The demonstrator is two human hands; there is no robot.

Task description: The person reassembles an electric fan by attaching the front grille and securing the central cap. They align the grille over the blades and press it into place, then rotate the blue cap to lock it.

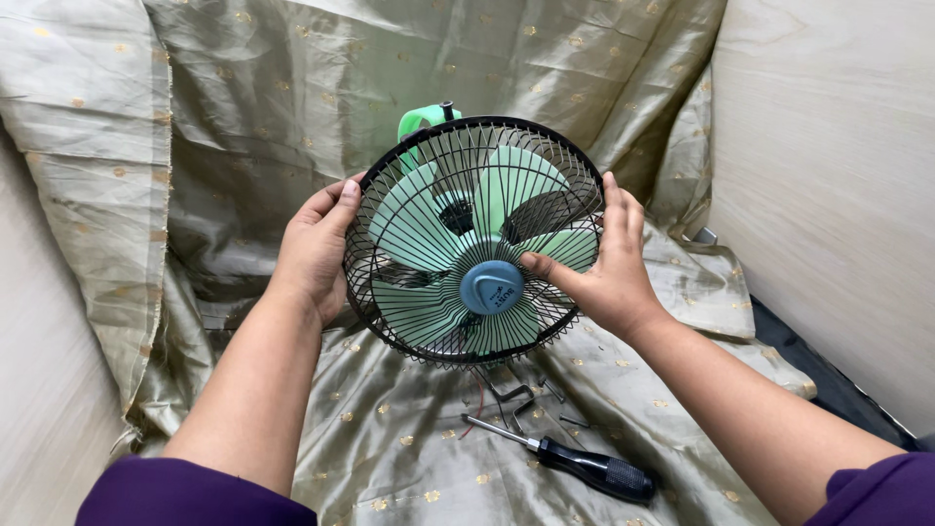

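Fan motor housing mostly hidden behind the cage; only a bit of green plastic body point(421, 121) with a small dark knob sticks out at top. Fingers of both hands partly hidden behind the guard rim. Small metal clips point(516, 394) under the fan are hard to make out, maybe brackets and screws, with a thin red wire beside them. Upper arms cut off at the bottom edge, purple sleeves point(185, 492) just showing.

Small table fan point(474, 242): round black wire guard, thin radial spokes, pale green translucent blades, blue-grey round hub cap at centre. Shiny olive-gold cloth point(292, 107) with small gold dots, crumpled, covers the surface and rises behind. Screwdriver point(565, 458) with steel shaft and black ribbed handle lies on the cloth in front of the fan.

Fan is upright, tilted a little, centre frame, lower rim near the cloth. Left hand point(317, 248) is closed on the left rim of the guard. Right hand point(604, 268) clamps the right rim, thumb reaching across the front grille toward the hub. Hands are well apart, fan between them.
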